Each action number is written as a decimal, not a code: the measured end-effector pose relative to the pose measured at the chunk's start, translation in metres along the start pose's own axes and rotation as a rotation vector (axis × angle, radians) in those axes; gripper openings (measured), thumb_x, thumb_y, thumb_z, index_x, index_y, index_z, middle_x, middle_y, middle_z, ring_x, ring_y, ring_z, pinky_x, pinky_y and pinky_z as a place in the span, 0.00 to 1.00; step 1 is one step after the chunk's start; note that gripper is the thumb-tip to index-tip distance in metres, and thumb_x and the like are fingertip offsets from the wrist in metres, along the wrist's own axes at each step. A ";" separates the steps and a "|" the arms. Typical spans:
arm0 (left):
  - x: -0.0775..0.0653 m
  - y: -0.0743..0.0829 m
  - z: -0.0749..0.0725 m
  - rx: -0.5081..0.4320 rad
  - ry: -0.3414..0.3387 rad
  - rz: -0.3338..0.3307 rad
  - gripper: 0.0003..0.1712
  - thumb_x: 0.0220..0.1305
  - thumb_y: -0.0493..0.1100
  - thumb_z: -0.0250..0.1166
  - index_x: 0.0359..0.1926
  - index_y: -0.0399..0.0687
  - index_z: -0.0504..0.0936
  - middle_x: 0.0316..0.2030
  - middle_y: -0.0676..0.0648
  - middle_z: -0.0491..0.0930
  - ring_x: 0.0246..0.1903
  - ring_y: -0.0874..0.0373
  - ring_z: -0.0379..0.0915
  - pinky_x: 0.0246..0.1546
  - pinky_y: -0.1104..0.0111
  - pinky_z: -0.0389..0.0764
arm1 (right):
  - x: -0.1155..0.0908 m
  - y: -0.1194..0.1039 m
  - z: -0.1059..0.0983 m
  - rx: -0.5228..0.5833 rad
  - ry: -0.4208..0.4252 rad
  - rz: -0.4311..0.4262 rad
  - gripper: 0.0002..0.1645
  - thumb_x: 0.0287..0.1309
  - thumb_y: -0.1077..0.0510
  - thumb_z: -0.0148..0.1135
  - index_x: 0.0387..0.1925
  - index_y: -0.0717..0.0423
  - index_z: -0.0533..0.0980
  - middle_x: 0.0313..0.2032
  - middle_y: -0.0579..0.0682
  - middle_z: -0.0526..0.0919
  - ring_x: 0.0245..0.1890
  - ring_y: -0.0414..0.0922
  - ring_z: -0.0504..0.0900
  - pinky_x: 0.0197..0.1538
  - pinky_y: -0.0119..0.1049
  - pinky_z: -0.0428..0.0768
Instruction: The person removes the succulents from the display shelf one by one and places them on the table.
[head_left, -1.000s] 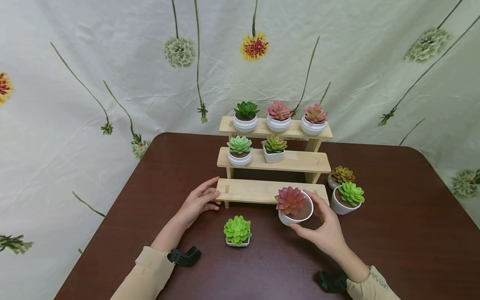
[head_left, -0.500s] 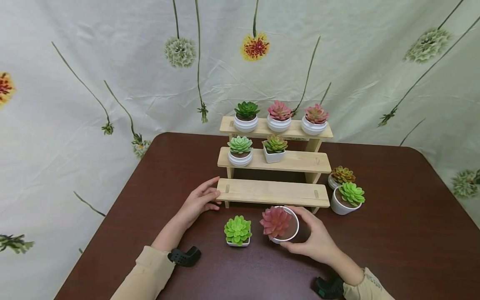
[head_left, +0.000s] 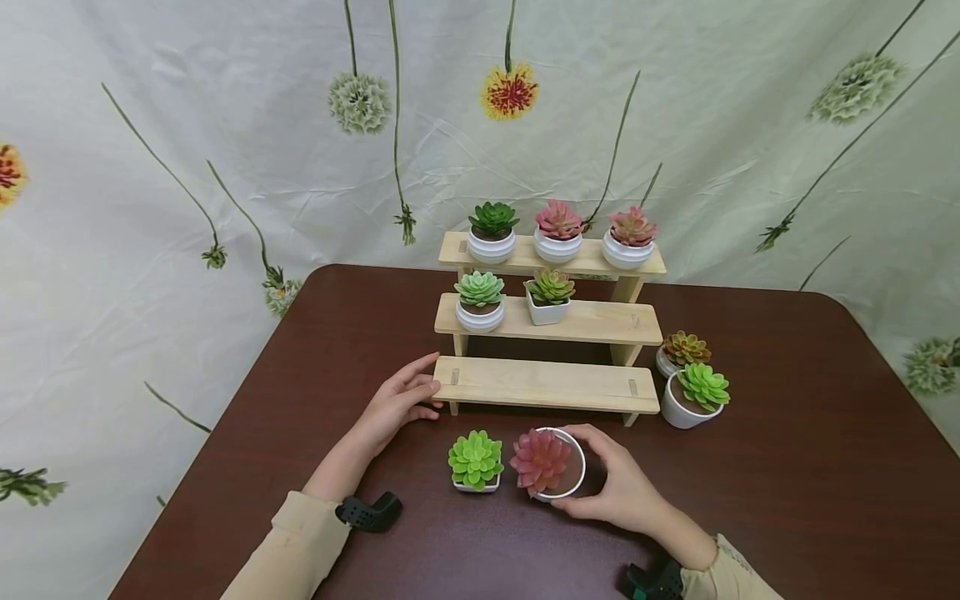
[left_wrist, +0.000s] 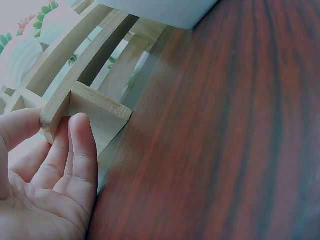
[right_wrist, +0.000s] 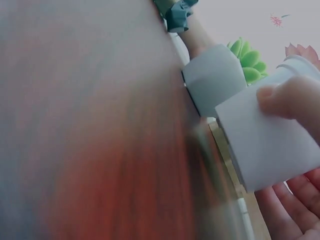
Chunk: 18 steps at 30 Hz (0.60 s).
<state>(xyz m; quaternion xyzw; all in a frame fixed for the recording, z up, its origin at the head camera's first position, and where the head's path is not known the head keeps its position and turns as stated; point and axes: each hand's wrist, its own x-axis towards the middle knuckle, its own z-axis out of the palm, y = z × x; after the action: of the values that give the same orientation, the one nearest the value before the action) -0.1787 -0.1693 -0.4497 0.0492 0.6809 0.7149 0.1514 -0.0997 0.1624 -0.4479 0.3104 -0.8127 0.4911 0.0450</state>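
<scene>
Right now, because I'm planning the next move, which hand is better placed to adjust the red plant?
Probably the right hand: it grips the white pot of the red plant, while the left hand holds one end of the bottom shelf.

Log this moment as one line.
left hand: grips bottom shelf, left end | right hand: holds red succulent | front green succulent: on table, left of red one

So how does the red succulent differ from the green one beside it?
The red succulent sits to one side of a round pot; the green succulent covers most of a squarish pot. The right hand grips the red one's pot; no hand holds the green one's. Both pots are white.
</scene>
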 end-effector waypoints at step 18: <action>0.000 0.000 0.000 0.005 0.006 -0.006 0.33 0.68 0.41 0.57 0.71 0.48 0.58 0.46 0.44 0.73 0.37 0.54 0.75 0.38 0.64 0.81 | 0.007 -0.026 0.004 0.133 -0.028 -0.026 0.42 0.29 0.71 0.78 0.52 0.68 0.69 0.47 0.56 0.76 0.49 0.39 0.74 0.50 0.31 0.77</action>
<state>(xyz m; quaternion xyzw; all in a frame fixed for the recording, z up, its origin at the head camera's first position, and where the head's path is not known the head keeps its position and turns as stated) -0.1792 -0.1695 -0.4501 0.0453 0.6832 0.7129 0.1514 -0.0904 0.1472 -0.4271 0.3300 -0.7748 0.5388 0.0195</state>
